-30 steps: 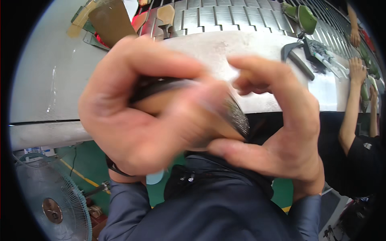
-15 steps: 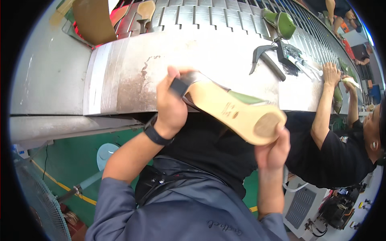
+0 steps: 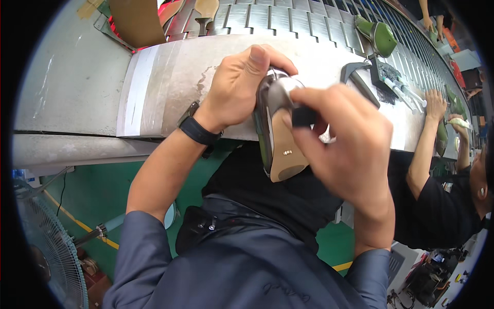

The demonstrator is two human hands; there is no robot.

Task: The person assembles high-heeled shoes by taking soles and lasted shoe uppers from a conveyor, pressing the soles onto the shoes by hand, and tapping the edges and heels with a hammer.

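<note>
The work looks partway through. The green shoe upper with its long tan sole board [image 3: 284, 140] is assembled as one piece, and smooth grey-brown material covers the toe end; the heel half of the board is bare, so finishing there seems left. The piece is above the front edge of the pale, worn tabletop [image 3: 172, 98], underside facing up. The left hand [image 3: 234, 87] curls its fingers around the toe end; the blurred right hand [image 3: 350, 147] appears to pinch a small blocky black piece [image 3: 303, 117] against the underside.

Half a second ago, the shoe lay crosswise with a hand at each end; now it points heel toward the body, and the right hand has left the heel for the forepart.
</note>
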